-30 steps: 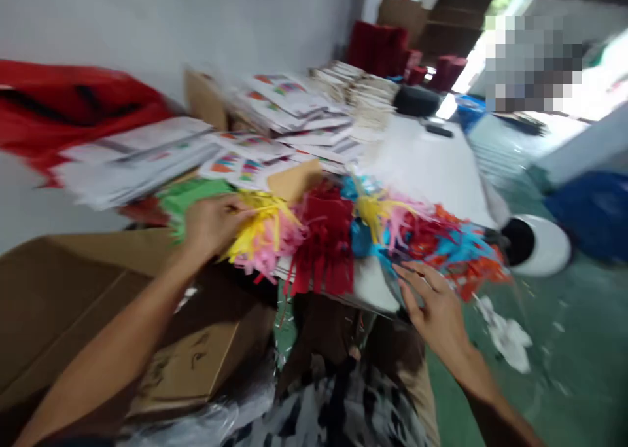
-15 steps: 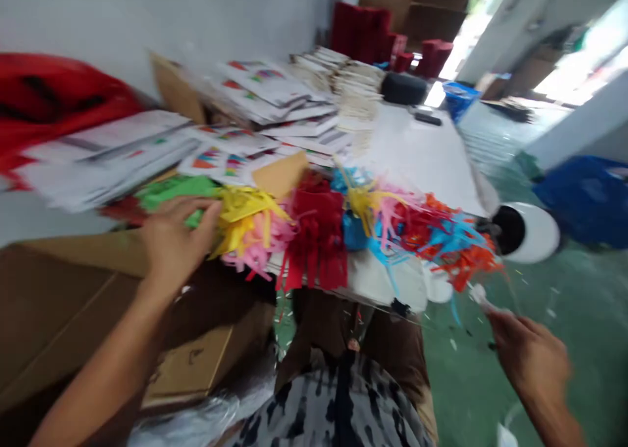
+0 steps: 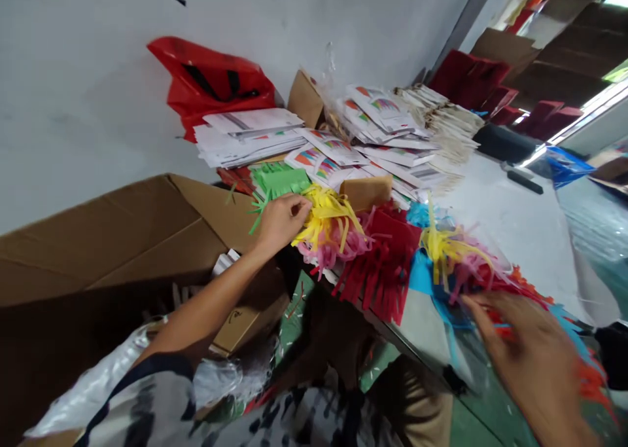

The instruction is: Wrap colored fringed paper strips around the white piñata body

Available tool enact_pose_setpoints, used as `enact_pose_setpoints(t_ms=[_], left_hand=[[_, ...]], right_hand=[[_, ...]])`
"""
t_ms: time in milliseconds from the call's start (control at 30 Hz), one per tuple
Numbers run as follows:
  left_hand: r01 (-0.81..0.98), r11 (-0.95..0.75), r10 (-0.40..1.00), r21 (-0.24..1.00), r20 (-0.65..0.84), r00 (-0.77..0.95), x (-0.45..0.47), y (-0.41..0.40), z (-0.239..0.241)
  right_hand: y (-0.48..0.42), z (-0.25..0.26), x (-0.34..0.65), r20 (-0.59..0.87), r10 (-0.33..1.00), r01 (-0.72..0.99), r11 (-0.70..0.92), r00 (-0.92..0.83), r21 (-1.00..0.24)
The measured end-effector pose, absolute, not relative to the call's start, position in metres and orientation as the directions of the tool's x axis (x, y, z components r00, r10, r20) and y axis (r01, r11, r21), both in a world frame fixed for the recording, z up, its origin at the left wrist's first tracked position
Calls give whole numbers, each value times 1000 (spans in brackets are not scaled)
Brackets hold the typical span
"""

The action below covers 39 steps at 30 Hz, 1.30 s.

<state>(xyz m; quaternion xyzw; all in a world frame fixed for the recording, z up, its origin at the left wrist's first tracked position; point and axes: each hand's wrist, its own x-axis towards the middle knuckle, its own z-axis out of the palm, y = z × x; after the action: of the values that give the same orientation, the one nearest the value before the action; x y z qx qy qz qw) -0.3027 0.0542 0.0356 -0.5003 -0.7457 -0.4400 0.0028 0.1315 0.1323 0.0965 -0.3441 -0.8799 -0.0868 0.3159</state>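
Observation:
My left hand [image 3: 279, 219] pinches the edge of a yellow fringed paper bundle [image 3: 326, 214] at the near edge of a white table [image 3: 510, 218]. Beside it lie pink [image 3: 338, 245], red [image 3: 387, 257], green [image 3: 277, 180] and blue [image 3: 424, 273] fringed paper bundles. My right hand [image 3: 532, 362], blurred by motion, reaches with fingers stretched out over the mixed orange, blue and pink fringes [image 3: 490, 280] at the right end of the row; it holds nothing that I can see.
Stacks of printed white sheets [image 3: 248, 136] and colour-printed cards [image 3: 373, 116] cover the back of the table. A red plastic bag [image 3: 210, 80] hangs by the wall. A large open cardboard box [image 3: 98, 237] stands at my left. Red boxes [image 3: 471, 80] sit far back.
My left hand moved from the green paper onto the yellow fringe and pinched it. My right hand swung back from low on the right to the fringes. The camera tilted.

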Motion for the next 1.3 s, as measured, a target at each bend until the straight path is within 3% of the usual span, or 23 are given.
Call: enact_pose_setpoints(t_ms=[100, 233, 333, 533, 800, 1133, 1300], left_hand=[[709, 109, 735, 697, 423, -529, -302, 50, 34], [636, 82, 707, 767, 405, -580, -300, 38, 30], [598, 39, 700, 800, 405, -588, -300, 30, 22], [582, -89, 649, 808, 490, -582, -300, 34, 5], [548, -145, 628, 824, 505, -593, -302, 51, -1], [587, -258, 545, 767, 618, -567, -306, 61, 1], [627, -287, 531, 724, 665, -525, -309, 67, 3]], right_hand=[[152, 90, 15, 597, 380, 459, 888, -707, -22], [161, 71, -104, 418, 322, 391, 916, -849, 88], [169, 56, -144, 341, 315, 360, 930, -886, 77], [190, 56, -153, 459, 338, 322, 940, -822, -117], [198, 67, -154, 470, 381, 317, 924, -796, -212], [207, 78, -154, 484, 159, 87, 982, -860, -168], [201, 81, -152, 555, 82, 76, 997, -828, -35]])
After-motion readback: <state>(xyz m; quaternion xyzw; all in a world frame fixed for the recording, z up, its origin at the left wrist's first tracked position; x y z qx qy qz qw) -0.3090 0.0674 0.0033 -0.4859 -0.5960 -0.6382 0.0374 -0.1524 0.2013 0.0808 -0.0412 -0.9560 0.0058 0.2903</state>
